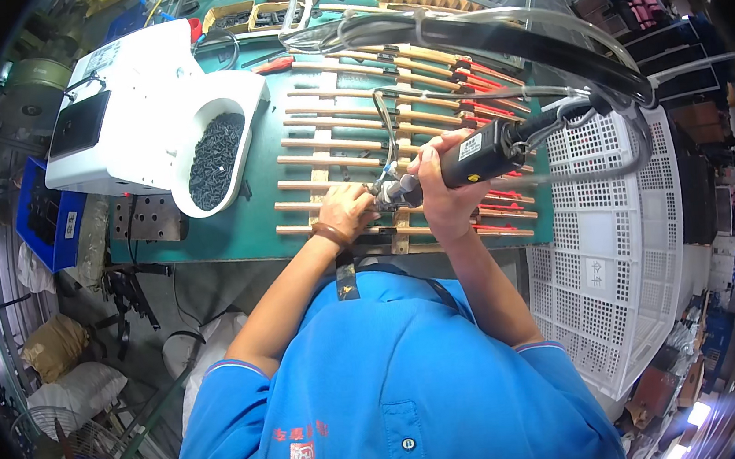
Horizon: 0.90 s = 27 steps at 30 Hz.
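Observation:
A black electric screwdriver, hung with hoses and a cable, is gripped in my right hand. Its metal nose points left, over the near rows of wooden sticks. My left hand, a brown bangle on its wrist, is closed right by that nose; the small part between its fingers is hidden. The sticks lie side by side across slotted wooden supports. Small black fittings and red pieces sit toward their right ends.
At the left stands a white machine with a tray of small black screws. A thick black hose arches overhead. Beside the green table are a white plastic basket on the right and a blue bin on the left.

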Available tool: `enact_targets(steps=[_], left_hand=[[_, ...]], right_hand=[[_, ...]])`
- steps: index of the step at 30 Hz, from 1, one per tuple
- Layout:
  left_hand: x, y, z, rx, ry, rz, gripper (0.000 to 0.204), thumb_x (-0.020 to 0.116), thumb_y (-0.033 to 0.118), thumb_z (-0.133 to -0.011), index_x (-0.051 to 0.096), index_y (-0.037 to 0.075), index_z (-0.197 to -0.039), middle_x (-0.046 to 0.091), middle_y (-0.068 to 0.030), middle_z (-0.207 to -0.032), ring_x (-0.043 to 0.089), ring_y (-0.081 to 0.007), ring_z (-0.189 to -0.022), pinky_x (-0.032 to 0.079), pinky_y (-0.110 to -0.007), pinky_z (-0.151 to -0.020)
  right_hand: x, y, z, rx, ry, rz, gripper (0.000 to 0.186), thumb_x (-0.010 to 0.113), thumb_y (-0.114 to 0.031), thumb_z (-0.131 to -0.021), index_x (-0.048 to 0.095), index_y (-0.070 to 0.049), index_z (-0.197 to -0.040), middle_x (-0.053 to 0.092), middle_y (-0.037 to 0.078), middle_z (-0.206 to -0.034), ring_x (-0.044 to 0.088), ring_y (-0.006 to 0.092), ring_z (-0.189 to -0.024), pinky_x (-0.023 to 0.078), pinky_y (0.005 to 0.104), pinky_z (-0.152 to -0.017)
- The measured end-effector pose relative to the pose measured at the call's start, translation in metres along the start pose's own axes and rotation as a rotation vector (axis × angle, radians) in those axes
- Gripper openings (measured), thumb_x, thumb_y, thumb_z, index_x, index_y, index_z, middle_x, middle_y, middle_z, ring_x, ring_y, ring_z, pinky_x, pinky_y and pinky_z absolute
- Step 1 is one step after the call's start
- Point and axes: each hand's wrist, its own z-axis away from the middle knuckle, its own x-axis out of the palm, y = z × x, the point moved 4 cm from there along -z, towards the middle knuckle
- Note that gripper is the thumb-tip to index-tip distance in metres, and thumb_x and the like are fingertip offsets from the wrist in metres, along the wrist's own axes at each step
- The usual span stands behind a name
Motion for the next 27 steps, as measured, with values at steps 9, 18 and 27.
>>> enact_targets(steps=[9, 18, 27], left_hand=[[-0.014, -0.027, 0.025, -0.068, 0.11, 0.116, 0.018, 0.074, 0.011, -0.065, 0.065, 0.012, -0.081, 0.058, -0.0019, -0.083, 0.056, -0.0234, -0.084, 0.045, -0.036, -0.072], [-0.01, -0.03, 0.023, -0.072, 0.129, 0.121, 0.011, 0.072, 0.012, -0.069, 0.064, 0.012, -0.076, 0.059, -0.0015, -0.081, 0.058, -0.0232, -0.081, 0.045, -0.038, -0.072], [-0.01, -0.03, 0.025, -0.062, 0.152, 0.121, 0.015, 0.073, 0.014, -0.067, 0.064, 0.011, -0.078, 0.059, -0.0024, -0.081, 0.057, -0.0251, -0.08, 0.046, -0.038, -0.072]], right_hand=[[0.01, 0.004, 0.008, 0.007, -0.03, 0.012, 0.031, 0.056, 0.016, -0.076, 0.047, -0.001, -0.099, 0.053, 0.004, -0.085, 0.054, 0.0079, -0.067, 0.048, 0.0227, -0.055], [0.021, 0.001, 0.017, -0.009, -0.123, 0.017, 0.026, 0.058, 0.013, -0.076, 0.049, 0.001, -0.097, 0.057, 0.005, -0.076, 0.055, 0.0078, -0.064, 0.048, 0.0225, -0.054], [0.019, 0.002, 0.016, -0.04, -0.146, -0.027, 0.031, 0.053, 0.014, -0.078, 0.043, -0.001, -0.104, 0.053, 0.007, -0.08, 0.055, 0.0102, -0.064, 0.049, 0.0241, -0.054]])
